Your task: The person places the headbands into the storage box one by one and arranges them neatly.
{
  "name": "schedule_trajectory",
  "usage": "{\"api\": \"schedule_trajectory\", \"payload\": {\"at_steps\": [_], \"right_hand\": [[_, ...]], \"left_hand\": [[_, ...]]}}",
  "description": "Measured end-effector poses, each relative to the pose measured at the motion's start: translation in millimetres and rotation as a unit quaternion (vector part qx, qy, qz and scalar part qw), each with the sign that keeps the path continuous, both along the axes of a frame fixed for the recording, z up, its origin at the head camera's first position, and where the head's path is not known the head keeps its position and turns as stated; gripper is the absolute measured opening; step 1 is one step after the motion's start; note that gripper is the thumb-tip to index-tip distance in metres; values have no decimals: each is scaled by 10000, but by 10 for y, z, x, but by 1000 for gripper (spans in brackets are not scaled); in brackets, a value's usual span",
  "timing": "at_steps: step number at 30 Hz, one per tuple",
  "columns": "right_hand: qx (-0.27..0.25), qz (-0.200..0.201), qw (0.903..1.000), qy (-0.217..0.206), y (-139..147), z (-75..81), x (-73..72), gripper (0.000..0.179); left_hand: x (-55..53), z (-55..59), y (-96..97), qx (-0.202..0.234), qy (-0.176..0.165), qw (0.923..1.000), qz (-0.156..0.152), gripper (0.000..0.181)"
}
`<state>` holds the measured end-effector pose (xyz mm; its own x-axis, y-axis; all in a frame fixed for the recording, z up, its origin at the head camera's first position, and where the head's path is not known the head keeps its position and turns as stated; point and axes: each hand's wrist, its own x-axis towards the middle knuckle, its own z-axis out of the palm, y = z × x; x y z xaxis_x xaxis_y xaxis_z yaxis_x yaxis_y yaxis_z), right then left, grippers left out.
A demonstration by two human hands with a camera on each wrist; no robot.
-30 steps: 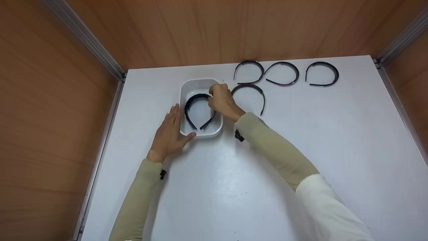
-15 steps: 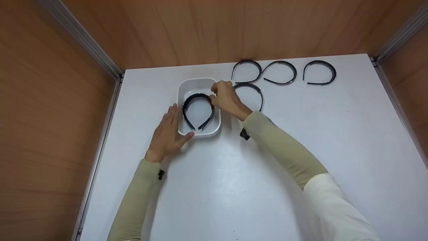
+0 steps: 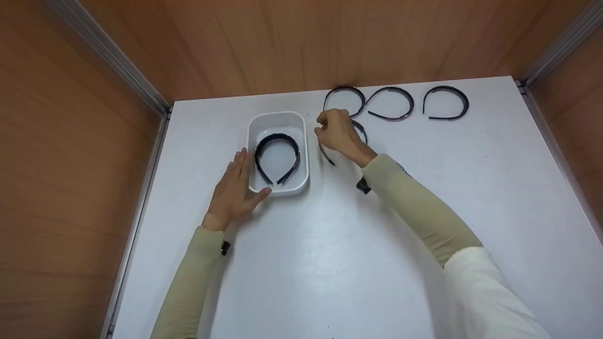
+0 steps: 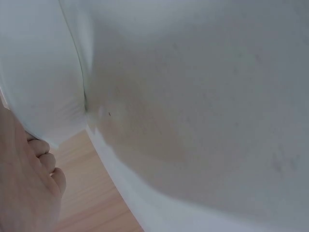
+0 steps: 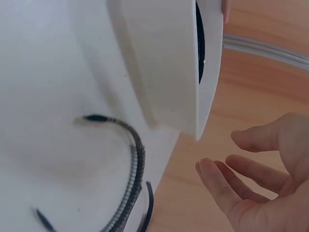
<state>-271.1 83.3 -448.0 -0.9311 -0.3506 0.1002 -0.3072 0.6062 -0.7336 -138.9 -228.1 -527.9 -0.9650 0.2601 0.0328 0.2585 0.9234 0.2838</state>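
My left hand point(image 3: 231, 193) lies along the left side of a white plastic tub point(image 3: 307, 157), fingers straight against its wall and thumb at the near corner. Inside the tub, black toothed headbands point(image 3: 259, 155) lie stacked, their tips toward me. To the right of the tub my right hand point(image 3: 340, 133) hovers over another black headband point(image 3: 326, 154), covering part of it. The right wrist view shows this hand point(image 5: 256, 179) with thumb and fingers apart and nothing between them; the toothed headband point(image 5: 138, 162) lies off to one side there.
Along the back of the white table point(image 3: 301, 263) lie three more black headbands: one on the left point(image 3: 362, 98), a middle headband point(image 3: 411, 102) and a right headband point(image 3: 465, 101). Wood-grain panels point(image 3: 282, 47) enclose the table at the back and sides.
My right hand has moved right, from the stacked headbands at the tub's right side to above the headband lying beside it. The left hand has stayed at the tub.
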Motion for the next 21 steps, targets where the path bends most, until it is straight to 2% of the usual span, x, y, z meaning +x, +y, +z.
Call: {"api": "schedule_trajectory", "payload": {"at_steps": [7, 12, 21], "right_hand": [[-103, -180, 9996, -173, 329, 9, -83, 27], [-153, -361, 9988, -284, 555, 20, -145, 31], [-160, -708, 9973, 127, 958, 14, -268, 29]], "left_hand": [[11, -10, 6, 119, 157, 9998, -5, 112], [18, -13, -6, 130, 56, 9999, 49, 112], [28, -28, -15, 69, 57, 9999, 66, 112]]}}
